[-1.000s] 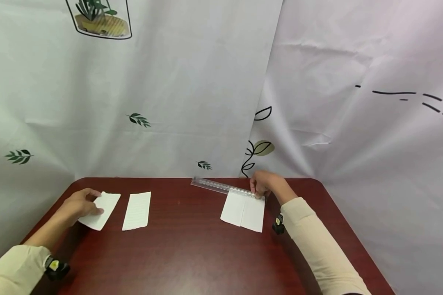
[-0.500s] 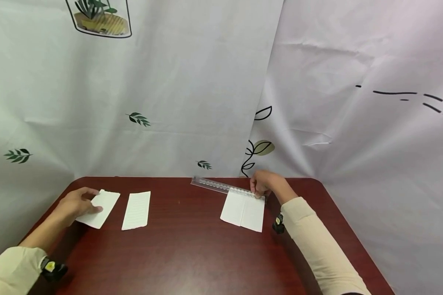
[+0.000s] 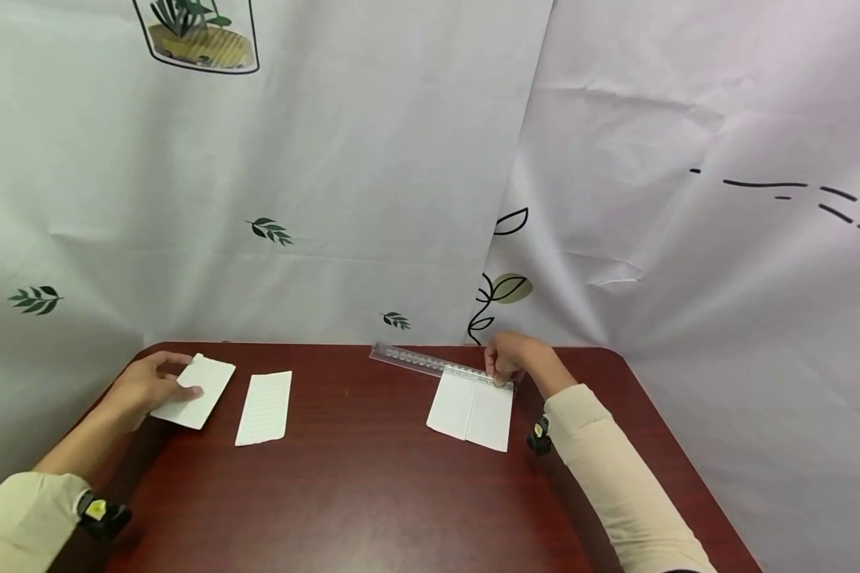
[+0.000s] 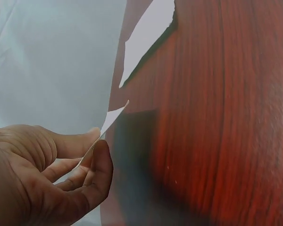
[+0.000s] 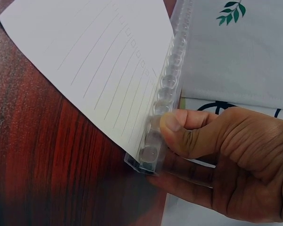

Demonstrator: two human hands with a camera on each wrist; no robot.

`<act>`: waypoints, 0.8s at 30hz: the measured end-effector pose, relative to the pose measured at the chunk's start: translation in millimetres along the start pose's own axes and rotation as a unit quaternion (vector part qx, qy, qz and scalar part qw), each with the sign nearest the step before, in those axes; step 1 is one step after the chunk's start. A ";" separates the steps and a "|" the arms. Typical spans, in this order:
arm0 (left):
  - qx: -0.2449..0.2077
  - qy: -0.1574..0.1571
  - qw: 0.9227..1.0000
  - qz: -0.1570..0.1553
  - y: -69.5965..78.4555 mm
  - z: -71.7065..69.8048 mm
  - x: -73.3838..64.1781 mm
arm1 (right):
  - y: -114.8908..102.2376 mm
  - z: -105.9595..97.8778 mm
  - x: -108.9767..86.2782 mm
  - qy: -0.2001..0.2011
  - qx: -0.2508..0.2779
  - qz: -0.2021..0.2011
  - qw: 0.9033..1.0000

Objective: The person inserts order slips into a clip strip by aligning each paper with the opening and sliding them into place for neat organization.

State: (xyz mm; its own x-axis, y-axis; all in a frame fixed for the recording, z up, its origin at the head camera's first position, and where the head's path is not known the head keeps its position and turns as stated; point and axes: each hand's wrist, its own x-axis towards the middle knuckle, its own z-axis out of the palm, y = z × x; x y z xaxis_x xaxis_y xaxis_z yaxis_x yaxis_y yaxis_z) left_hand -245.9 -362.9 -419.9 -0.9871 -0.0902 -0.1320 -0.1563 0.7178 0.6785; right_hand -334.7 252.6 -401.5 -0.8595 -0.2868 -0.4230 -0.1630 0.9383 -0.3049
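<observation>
My left hand (image 3: 143, 387) pinches a small white sheet of paper (image 3: 202, 382) between thumb and fingers. In the left wrist view this sheet (image 4: 114, 117) is seen almost edge-on, bent and raised off the tabletop. To its right a second sheet, a lined strip (image 3: 265, 407), lies flat on the table. At the far right, my right hand (image 3: 512, 356) grips the end of a clear plastic ruler (image 3: 416, 360), thumb on top (image 5: 184, 134). Lined paper (image 5: 99, 61) with a crease down its middle lies along the ruler's edge; whether the ruler overlaps it is hard to tell.
The dark red-brown table (image 3: 344, 493) has rounded back corners. Right behind it hangs a pale wall covering (image 3: 373, 159) with printed leaves. The ruler's left end reaches the table's back edge. Bare tabletop lies between the strip and the lined paper.
My left hand has risen slightly, carrying the small sheet up and tilting it. The right hand, ruler, lined paper and strip have stayed put.
</observation>
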 end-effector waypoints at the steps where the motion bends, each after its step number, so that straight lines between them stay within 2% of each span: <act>1: -0.001 0.002 1.000 0.005 2.2 0.4 -0.1 | 0.3 0.0 -0.1 0.000 0.002 0.001 1.000; 5: -0.009 0.013 1.000 0.024 8.8 4.2 -0.5 | 0.5 -0.3 -0.5 -0.003 0.008 0.001 1.000; 8: -0.024 0.009 0.999 0.030 11.4 7.8 0.5 | 0.5 -0.7 -0.4 -0.004 0.014 0.002 1.000; 17: -0.091 -0.020 0.995 0.022 23.6 22.1 4.9 | 0.9 -1.1 0.7 -0.010 0.020 0.008 1.000; 24: -0.094 -0.037 0.995 0.022 46.0 36.6 1.2 | -1.3 -1.3 -0.6 -0.007 0.014 0.013 1.000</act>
State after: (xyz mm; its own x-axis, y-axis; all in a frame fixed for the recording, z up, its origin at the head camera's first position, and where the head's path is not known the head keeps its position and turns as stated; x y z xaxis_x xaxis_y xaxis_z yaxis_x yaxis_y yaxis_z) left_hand -253.0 -304.7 -415.3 -0.9891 -0.0059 -0.1472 -0.1236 0.5767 0.8075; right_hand -334.6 251.9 -399.7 -0.8561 -0.2654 -0.4435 -0.1270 0.9398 -0.3172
